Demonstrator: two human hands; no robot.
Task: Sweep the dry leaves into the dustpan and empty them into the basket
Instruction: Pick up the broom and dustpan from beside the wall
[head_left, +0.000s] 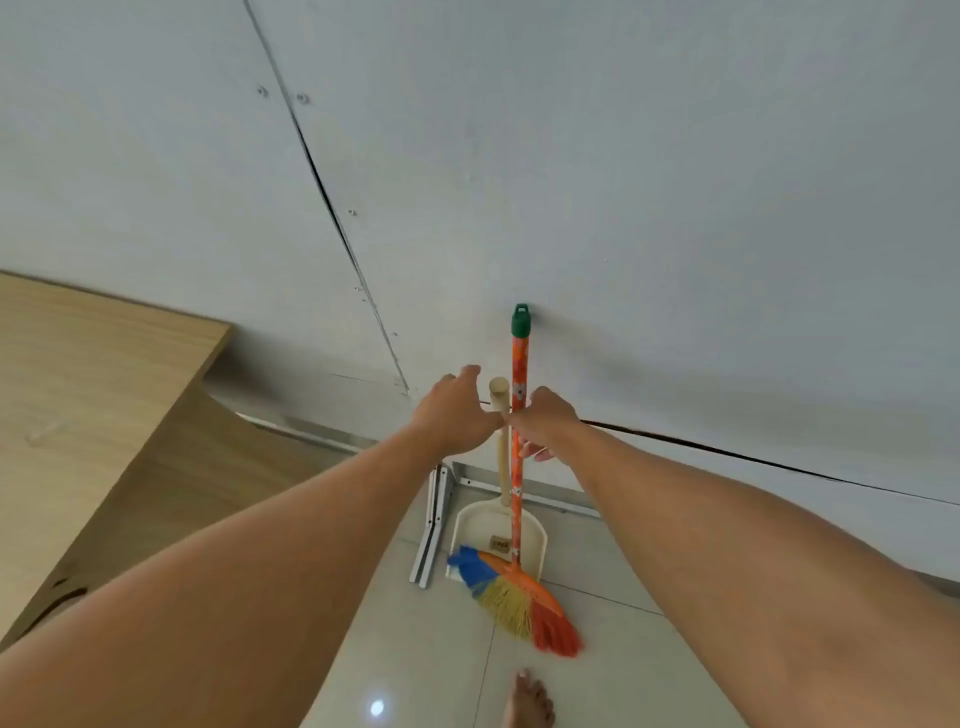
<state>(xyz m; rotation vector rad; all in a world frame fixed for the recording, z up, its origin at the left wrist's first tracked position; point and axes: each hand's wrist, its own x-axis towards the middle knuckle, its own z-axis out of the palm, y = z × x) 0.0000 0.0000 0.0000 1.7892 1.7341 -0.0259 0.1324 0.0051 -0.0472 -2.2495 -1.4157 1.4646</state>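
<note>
Broom (518, 441) and dustpan (496, 535), stored upright against the wall (623, 182), are reached for: right hand (545, 415) gripping the broom, left hand (457, 410) spread wide at the dustpan's handle.

Both bare forearms reach from the lower corners of the frame toward its centre, converging just below the middle. The left hand (453, 410) is seen from its back, palm away from the camera, its fingers (467, 373) stretched out and spread toward the upper right, closed on nothing. The right hand (545, 420) sits just beside it, nearly touching, knuckles up and wrist bent, with its fingers (540, 453) curled downward; whether they grip anything cannot be told. A bare foot (529, 699) shows at the bottom edge, toes pointing up the frame.
</note>
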